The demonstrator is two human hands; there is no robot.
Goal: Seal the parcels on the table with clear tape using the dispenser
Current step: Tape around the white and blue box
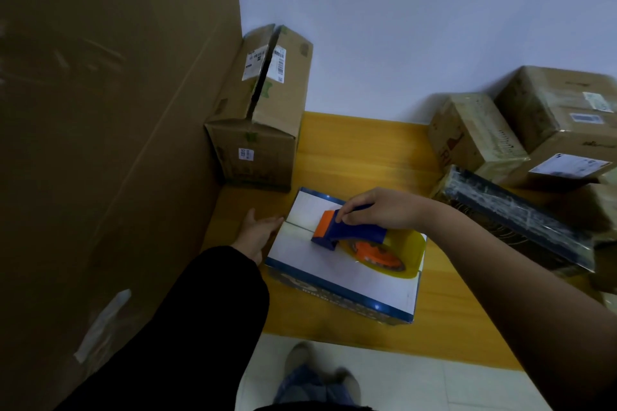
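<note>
Yellow table (350,150) bears white parcel (300,259), cardboard boxes (257,157).

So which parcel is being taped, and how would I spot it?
Start at the yellow table; near its front edge lies a flat parcel, under the blue-and-orange tape dispenser. Unlike the brown cartons around it, its top is white with blue edges.

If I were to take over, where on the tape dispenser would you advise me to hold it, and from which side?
Probably the blue frame of the tape dispenser, from above, as the right hand grips it. It sits low on the white box, orange head to the left and tape roll to the right, leaving its top free.
</note>
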